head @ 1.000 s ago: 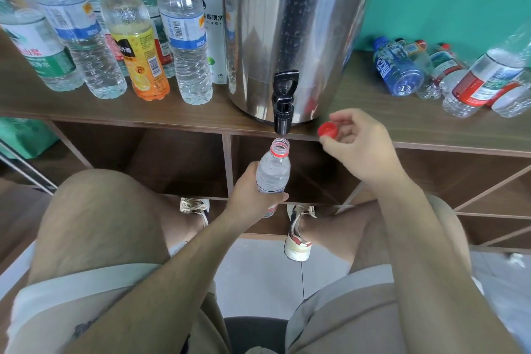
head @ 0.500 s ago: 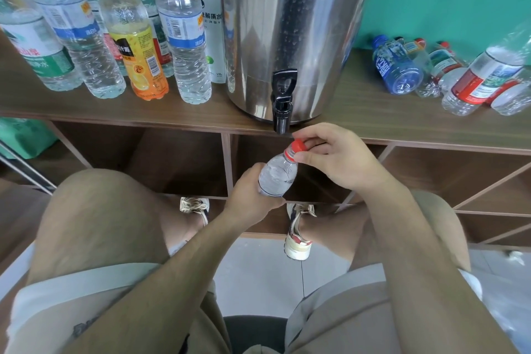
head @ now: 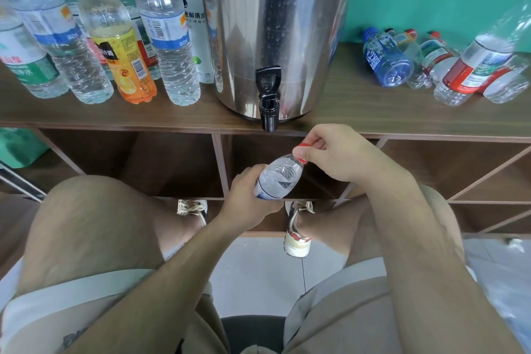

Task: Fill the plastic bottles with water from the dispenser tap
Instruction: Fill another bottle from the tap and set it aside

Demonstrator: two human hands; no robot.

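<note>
A small clear plastic bottle [head: 279,177] holding water tilts to the right below the shelf edge. My left hand [head: 248,198] grips its lower body. My right hand [head: 333,152] pinches the red cap [head: 302,149] sitting on the bottle's neck, thumb and fingers curled round it. The steel dispenser [head: 275,29] stands on the wooden shelf [head: 359,109], and its black tap [head: 268,98] hangs over the shelf edge just above and left of the cap.
Several upright bottles, one with a yellow cap [head: 115,46], crowd the shelf left of the dispenser. Several bottles lie on their sides at the right, a blue one [head: 385,60] nearest. Open cubbies sit under the shelf. My knees and shoes are below.
The right hand brought the red cap from beside the tap down onto the bottle's neck. The left hand lowered the bottle from under the tap and tilted it to the right.
</note>
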